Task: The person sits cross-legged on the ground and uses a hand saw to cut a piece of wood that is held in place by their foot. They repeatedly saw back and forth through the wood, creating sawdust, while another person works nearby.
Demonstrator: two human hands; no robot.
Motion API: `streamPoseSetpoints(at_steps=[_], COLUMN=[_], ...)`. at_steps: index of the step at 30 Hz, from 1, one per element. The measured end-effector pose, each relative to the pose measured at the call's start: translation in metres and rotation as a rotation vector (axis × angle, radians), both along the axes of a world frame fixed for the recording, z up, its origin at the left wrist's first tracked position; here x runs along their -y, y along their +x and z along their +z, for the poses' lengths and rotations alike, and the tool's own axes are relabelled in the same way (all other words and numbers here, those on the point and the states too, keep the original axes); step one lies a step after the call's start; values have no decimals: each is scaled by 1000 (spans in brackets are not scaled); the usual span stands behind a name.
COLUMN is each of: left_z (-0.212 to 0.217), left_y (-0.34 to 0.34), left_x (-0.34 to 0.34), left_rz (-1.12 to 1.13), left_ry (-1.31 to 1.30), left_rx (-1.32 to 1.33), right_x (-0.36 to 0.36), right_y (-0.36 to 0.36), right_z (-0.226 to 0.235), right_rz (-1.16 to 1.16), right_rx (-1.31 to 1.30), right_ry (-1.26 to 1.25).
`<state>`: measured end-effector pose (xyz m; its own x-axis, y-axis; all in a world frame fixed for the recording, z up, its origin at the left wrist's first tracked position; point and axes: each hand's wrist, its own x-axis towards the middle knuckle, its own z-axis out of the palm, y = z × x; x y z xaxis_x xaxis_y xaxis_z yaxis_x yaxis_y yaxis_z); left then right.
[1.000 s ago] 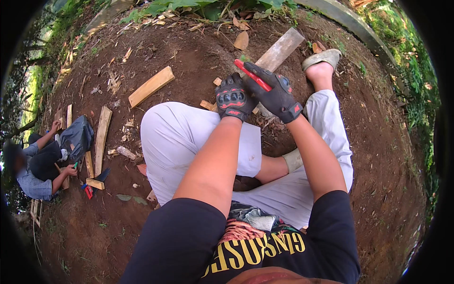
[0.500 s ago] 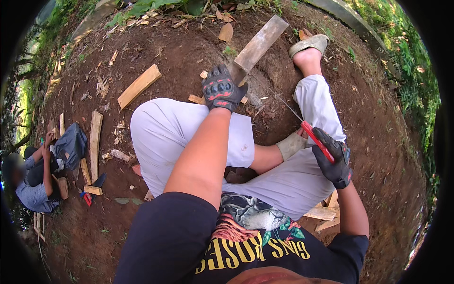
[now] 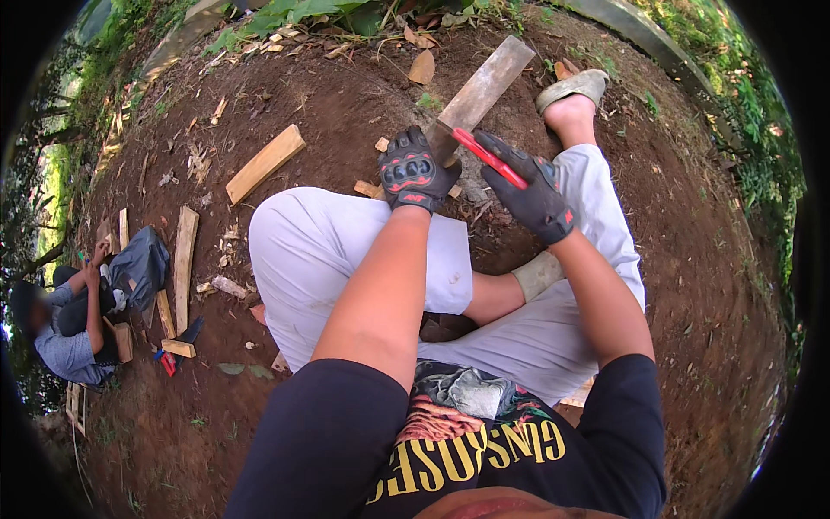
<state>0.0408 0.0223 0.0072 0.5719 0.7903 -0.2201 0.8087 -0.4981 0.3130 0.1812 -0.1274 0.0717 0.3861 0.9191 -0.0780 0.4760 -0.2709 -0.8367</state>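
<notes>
My left hand (image 3: 412, 171), in a black glove with red trim, grips the near end of a weathered wooden plank (image 3: 488, 82). The plank slants away over the dirt toward the far right. My right hand (image 3: 532, 192), gloved alike, is closed round the red handle of a handsaw (image 3: 490, 159). Most of the saw's blade is hidden; a short dark piece shows at the handle's front, by the plank's near end. Both hands are close together, just beyond my bent legs.
A lighter board (image 3: 266, 164) lies on the soil to the left. Beyond it are a long board (image 3: 185, 268), a dark plastic bag (image 3: 143, 268) and a red-and-blue tool (image 3: 166, 359). Another person (image 3: 73, 337) sits at the far left. A concrete edge (image 3: 666, 60) runs along the far right.
My right hand has pushed the saw forward and left, from beside my right leg up to the plank. My left hand keeps its hold on the plank.
</notes>
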Motion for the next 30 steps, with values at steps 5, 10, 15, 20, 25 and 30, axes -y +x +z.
streamPoseSetpoints(at_steps=[5,10,15,20,25,30], left_z=[5,-6,-5,1,0,-2], left_y=[-1,-2,-2,-4,-1,1], left_x=[-5,1,1,3,-5,-5], left_rz=[-2,-2,-6,-23,-12,-17], left_ry=[-15,38,44,-3,-35,-63], left_rx=[-52,-17,-19,13,-13,-17], right_x=[141,164,71,4,40,147], right_y=[4,-3,-3,7,13,17], right_z=[100,123,35,-13,25,104], right_rz=[-5,-37,-2,-58,-47,-77], right_rx=[177,225,176,42,51,162], right_ry=[-284,-266,-178,-61,-237,-299])
